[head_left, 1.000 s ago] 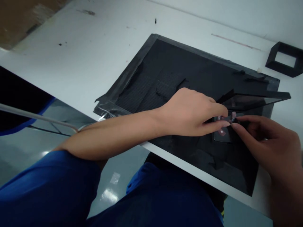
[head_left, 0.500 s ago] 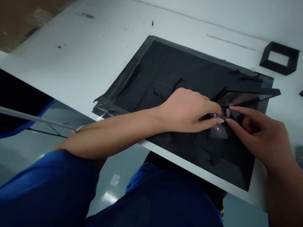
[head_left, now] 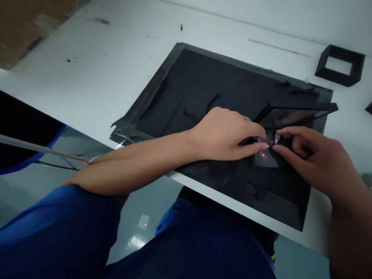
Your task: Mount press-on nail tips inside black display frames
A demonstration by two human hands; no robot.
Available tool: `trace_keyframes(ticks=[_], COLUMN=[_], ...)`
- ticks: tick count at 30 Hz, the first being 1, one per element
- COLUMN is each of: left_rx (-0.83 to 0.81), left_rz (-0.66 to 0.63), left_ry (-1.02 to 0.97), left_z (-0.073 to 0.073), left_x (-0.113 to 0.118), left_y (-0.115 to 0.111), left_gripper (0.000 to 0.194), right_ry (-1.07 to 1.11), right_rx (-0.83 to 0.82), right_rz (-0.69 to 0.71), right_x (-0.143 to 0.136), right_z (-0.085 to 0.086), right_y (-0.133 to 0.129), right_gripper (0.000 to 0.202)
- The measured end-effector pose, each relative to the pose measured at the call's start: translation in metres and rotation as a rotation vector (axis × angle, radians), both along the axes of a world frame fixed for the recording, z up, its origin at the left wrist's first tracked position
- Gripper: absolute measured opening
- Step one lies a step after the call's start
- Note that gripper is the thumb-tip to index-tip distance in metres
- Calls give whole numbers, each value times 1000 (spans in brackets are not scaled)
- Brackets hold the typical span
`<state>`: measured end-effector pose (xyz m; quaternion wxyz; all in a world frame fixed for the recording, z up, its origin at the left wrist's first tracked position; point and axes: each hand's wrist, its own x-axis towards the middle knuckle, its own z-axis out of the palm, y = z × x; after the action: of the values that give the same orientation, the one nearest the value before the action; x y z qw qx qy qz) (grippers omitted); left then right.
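A shallow black case with a clear base (head_left: 269, 164) lies on a black mat (head_left: 197, 81), its framed lid (head_left: 293, 116) raised at the back. Small mauve pieces that look like press-on nails are in the case; one nail with a white star (head_left: 263, 155) lies just below my left thumb. My left hand (head_left: 228, 133) reaches over from the left, thumb and forefinger closed at a nail beside the hinge. From the right, my right hand (head_left: 314, 155) pinches a shiny nail (head_left: 277, 138) between thumb and forefinger. The thumb tips nearly meet; fingers partly hide the nails.
A black open square frame (head_left: 340, 65) stands on the white table (head_left: 122, 69) behind the mat. Dark scraps (head_left: 213, 100) lie on the mat, whose edges are taped. A cardboard surface (head_left: 31, 31) fills the far left corner; a dark object is cut off at the right edge.
The whole view has shifted slightly, so everything sits a little further left and up. Both hands stay over the case with much the same pinch; the thumb tips have moved slightly apart.
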<state>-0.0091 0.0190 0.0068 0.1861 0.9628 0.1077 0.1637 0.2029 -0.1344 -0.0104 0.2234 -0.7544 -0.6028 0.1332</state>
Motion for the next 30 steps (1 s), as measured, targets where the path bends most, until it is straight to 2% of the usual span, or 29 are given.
trace_keyframes(ticks=[11, 16, 24, 30], left_rx=[19, 34, 41, 21], left_rz=[-9, -8, -7, -6], left_ry=[-38, -39, -11, -5], left_z=[3, 4, 3, 2], left_x=[-2, -4, -3, -2], left_y=[1, 2, 2, 3], left_gripper=[28, 26, 27, 28], right_ry=[70, 43, -24, 13], right_rx=[59, 87, 24, 58], right_rz=[26, -17, -119, -108], right_x=[-2, 1, 2, -6], right_z=[2, 3, 3, 6], right_y=[-6, -10, -11, -10], right_gripper=[40, 39, 42, 44])
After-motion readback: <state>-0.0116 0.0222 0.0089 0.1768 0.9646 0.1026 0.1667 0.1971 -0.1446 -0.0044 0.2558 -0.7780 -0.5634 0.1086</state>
